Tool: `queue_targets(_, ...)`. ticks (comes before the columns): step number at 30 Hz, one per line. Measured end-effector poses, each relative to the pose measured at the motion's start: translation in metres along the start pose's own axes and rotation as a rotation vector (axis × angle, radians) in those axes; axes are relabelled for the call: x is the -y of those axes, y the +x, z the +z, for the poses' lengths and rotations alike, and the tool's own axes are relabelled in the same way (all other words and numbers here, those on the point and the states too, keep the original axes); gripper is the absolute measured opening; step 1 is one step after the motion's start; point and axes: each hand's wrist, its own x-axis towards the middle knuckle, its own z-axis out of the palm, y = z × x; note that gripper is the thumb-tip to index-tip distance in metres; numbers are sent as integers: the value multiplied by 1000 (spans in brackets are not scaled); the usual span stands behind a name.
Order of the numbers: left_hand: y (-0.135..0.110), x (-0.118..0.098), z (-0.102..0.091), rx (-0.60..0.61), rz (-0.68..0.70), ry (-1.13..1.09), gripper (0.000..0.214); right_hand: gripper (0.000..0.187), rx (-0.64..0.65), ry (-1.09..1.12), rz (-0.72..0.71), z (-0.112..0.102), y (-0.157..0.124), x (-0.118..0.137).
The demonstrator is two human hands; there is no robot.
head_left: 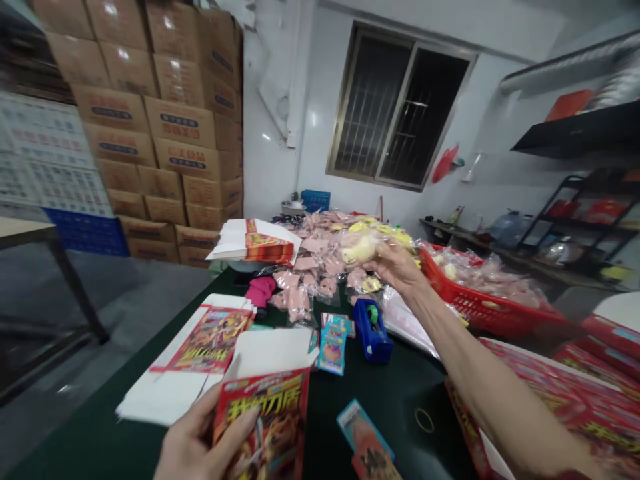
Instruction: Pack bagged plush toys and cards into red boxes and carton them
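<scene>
My left hand (203, 437) grips a red printed packet (273, 423) with yellow lettering and a raised white flap (273, 350), thumb across its front. Stretched out over the heap, my right hand (397, 267) has its fingers closed on a pale yellow toy in clear wrap (360, 248), slightly blurred. Under and around it lie several pink toys in clear bags (300, 303). Between my hands are blue-edged picture cards (333, 347) and a blue tape dispenser (373, 330). Another card (363, 430) lies near the front edge.
More red packets with white flaps (210, 337) lie at left, and a stack (270, 250) stands behind. A red basket (500, 310) of bagged toys is at right, above piled red packets (550, 393). A rubber band (425, 421) lies on the green table (400, 387). Cartons (185, 127) tower back left.
</scene>
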Motion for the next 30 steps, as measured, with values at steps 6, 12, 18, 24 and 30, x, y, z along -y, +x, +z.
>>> queue_targets(6,-20,-12,0,276,52,-36,53,35,255,357,-166,37,-92,54)
queue_targets(12,-33,-16,-11,444,159,143,46,19,848,-324,-296,39,-121,114)
queue_targets(18,-41,-21,2,521,220,225,42,33,932,-942,-362,77,-136,120)
queue_targets(24,-40,-24,15,509,315,355,37,34,916,-1023,-446,109,-158,103)
queue_targets(30,-42,-14,21,614,285,247,33,42,780,-1044,-593,116,-151,101)
